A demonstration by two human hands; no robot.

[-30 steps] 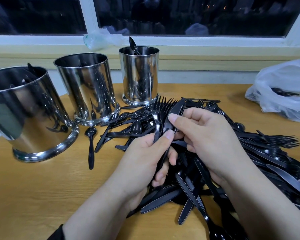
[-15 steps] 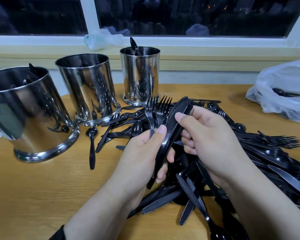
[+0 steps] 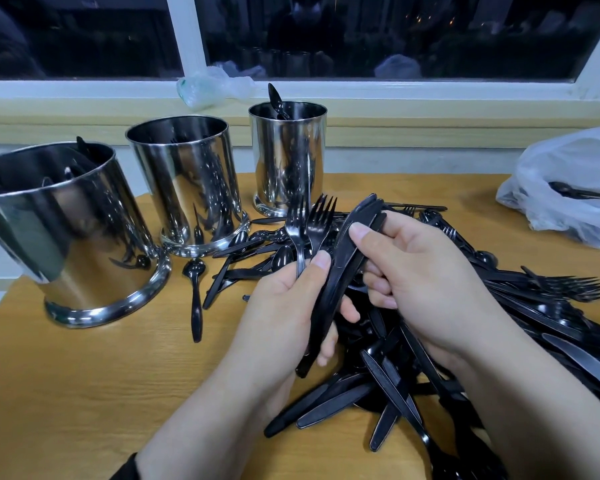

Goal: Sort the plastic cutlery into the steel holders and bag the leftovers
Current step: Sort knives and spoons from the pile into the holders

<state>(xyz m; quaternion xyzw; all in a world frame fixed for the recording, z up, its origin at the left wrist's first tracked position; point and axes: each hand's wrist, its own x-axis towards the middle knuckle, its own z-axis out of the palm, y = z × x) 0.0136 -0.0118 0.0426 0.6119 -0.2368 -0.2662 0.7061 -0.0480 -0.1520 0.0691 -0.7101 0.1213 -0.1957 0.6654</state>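
A big heap of black plastic cutlery (image 3: 520, 317) covers the right half of the wooden table. My left hand (image 3: 278, 320) grips a bundle of two forks (image 3: 309, 226) and black knives (image 3: 343, 265), tines pointing up. My right hand (image 3: 420, 271) pinches the upper part of the knives in that bundle. Three steel holders stand at the back left: the near left holder (image 3: 70, 237), the middle holder (image 3: 184, 181) and the far holder (image 3: 288, 150) with a spoon sticking out.
A white plastic bag (image 3: 568, 188) with a spoon inside lies at the right edge. A crumpled clear bag (image 3: 212, 86) sits on the window sill. A single spoon (image 3: 195, 292) lies on the table in front of the middle holder.
The bundle has risen a little and the knives now lie more upright against the forks. My right hand's fingers slid up along the knife.
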